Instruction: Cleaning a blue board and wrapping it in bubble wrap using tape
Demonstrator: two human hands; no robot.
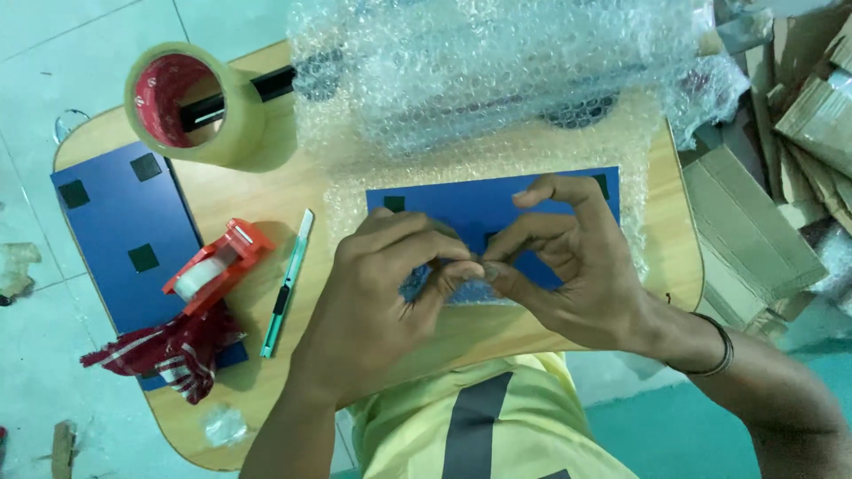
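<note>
Left hand curled narrow, thumb and fingertips pinched on the near edge of the bubble wrap, right at the lower rim of the blue board. Right hand likewise curled, fingertips pinched on that same edge, meeting the left fingertips; index finger raised and arched over the blue board. Thin dark bracelet round the right wrist.

Blue board flat on the wooden table, lying on the spread wrap, small black square pads on its face. Bubble wrap bunched in a loose roll just behind the blue board, covering a dark object too veiled to make out.

Left of the blue board: green utility knife lying lengthwise, then a red tape dispenser touching a second blue panel with black squares. Red checked cloth draped over the near end of that panel. Large roll of clear packing tape standing behind the panel, well left of the wrap. Flattened cardboard piled on the floor right of the blue board, beyond the table edge. Yellow shirt with a dark stripe nearest the camera.
</note>
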